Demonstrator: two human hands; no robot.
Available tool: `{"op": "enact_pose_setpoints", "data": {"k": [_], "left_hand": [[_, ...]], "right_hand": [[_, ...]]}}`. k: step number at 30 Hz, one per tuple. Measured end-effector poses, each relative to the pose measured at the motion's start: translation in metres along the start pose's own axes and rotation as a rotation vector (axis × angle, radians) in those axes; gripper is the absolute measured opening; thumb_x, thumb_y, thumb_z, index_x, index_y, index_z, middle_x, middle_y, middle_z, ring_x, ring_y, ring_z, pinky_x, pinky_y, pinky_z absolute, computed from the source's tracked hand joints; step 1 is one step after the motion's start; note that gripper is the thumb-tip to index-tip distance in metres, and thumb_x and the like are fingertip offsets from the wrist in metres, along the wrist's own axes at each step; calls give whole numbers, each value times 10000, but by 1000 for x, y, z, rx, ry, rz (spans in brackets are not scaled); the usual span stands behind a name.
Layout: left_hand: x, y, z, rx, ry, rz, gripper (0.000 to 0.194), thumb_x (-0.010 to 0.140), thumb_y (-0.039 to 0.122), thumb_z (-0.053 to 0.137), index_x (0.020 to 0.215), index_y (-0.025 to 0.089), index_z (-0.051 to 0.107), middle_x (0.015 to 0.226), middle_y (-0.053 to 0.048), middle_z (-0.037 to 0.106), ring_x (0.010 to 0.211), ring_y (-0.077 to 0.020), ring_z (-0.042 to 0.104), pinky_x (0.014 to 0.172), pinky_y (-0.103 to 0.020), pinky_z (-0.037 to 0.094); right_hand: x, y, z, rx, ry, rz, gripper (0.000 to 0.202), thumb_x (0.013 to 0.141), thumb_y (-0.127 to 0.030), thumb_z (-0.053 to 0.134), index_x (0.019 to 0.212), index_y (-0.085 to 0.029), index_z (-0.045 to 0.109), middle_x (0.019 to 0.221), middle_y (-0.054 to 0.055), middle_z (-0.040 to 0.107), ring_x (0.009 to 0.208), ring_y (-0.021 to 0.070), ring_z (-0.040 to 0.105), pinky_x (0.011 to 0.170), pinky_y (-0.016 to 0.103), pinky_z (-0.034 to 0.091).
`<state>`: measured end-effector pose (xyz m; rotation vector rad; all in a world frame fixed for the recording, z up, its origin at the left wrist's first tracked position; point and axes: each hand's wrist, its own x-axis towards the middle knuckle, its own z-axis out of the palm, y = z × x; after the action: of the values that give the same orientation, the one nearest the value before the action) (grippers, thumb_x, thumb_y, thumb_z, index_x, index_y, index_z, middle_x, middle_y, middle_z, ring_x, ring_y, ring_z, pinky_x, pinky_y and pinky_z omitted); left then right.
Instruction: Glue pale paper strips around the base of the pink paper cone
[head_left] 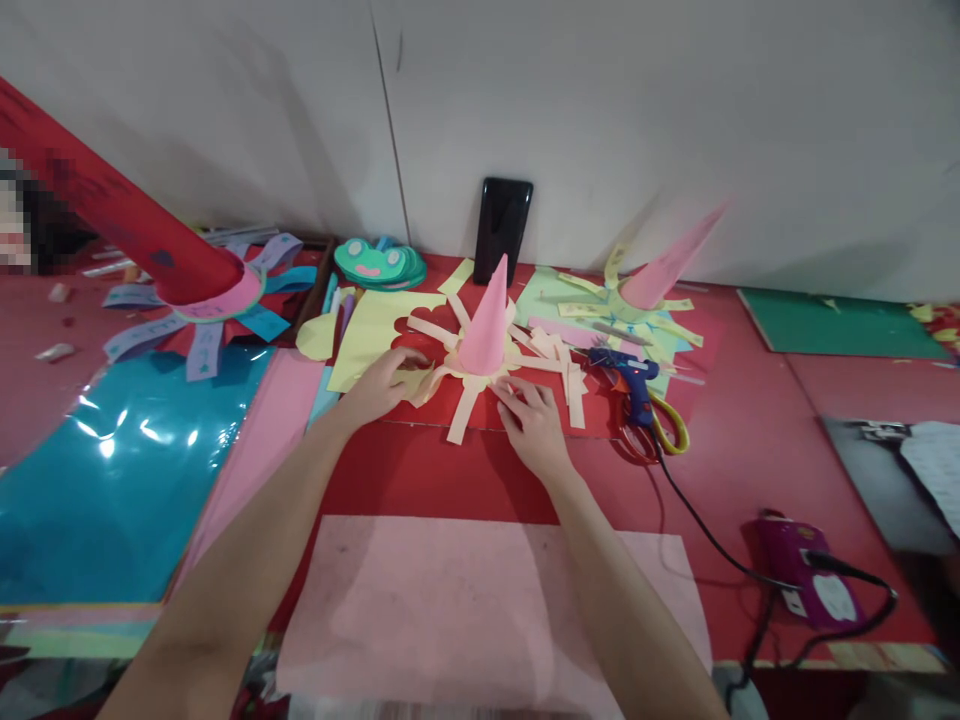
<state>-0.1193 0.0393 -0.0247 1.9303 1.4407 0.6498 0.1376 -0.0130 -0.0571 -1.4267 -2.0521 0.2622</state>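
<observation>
A pink paper cone [486, 330] stands upright on a pale round base with cream paper strips [465, 410] spreading out around it. At its left side is my left hand [386, 385], fingers bent and apart beside a curled strip [427, 387]. My right hand [534, 420] lies at the base's right front edge, fingers spread, fingertips touching or very near it. Loose cream strips [559, 362] lie to the right of the cone. Beneath are a red sheet [405, 470] and red scalloped paper [405, 342].
A blue glue gun [634, 385] lies over yellow-handled scissors [673, 425]; its cord runs to a purple box [810, 570]. A black phone [502, 225] leans on the wall. Another pink cone [671, 265] stands right; a red tube [135, 200] rises left. Pink paper [480, 610] lies in front.
</observation>
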Motion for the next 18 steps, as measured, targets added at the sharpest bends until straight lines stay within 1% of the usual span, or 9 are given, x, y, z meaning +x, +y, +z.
{"op": "enact_pose_setpoints", "data": {"k": [4,8,11,14,16,18], "left_hand": [[2,-4,-4,-16,-81,26,444,652,178,433,1081,199,546,1152,-74,611,1084,-235,567,958,-402,451],[2,-9,-8,-18,-160,87,429,713,298,542,1138,237,539,1218,-75,577,1157,-259,527,998,-414,423],[3,-11,-10,17,-199,132,489,727,359,598,1199,257,524,1273,-84,542,1204,-275,489,1021,-423,402],[2,-9,-10,53,-211,135,533,737,392,621,1243,272,501,1301,-81,517,1215,-283,474,1009,-426,410],[0,-4,-7,106,-190,108,526,741,424,631,1228,270,509,1258,-84,531,1170,-289,496,966,-432,435],[-2,3,1,197,-148,86,510,737,465,643,1185,248,529,1183,-93,550,1105,-299,517,922,-448,448]], "right_hand": [[0,0,0,3,-3,-3,351,921,-232,420,1201,-279,626,1195,64,613,1016,227,512,888,410,467],[0,0,-1,2,-5,-4,353,923,-235,414,1204,-288,621,1193,65,610,1015,223,518,889,408,462],[1,0,-1,11,-5,-4,352,924,-235,411,1197,-289,625,1191,62,611,997,226,525,879,414,465],[1,0,0,19,6,-4,345,923,-234,416,1189,-276,632,1187,58,617,982,224,520,882,409,465],[1,0,0,16,11,-6,340,921,-231,419,1179,-265,640,1182,60,620,969,222,524,885,406,462],[1,0,0,13,7,-4,341,920,-227,419,1174,-266,643,1182,59,620,961,222,533,881,409,462]]}}
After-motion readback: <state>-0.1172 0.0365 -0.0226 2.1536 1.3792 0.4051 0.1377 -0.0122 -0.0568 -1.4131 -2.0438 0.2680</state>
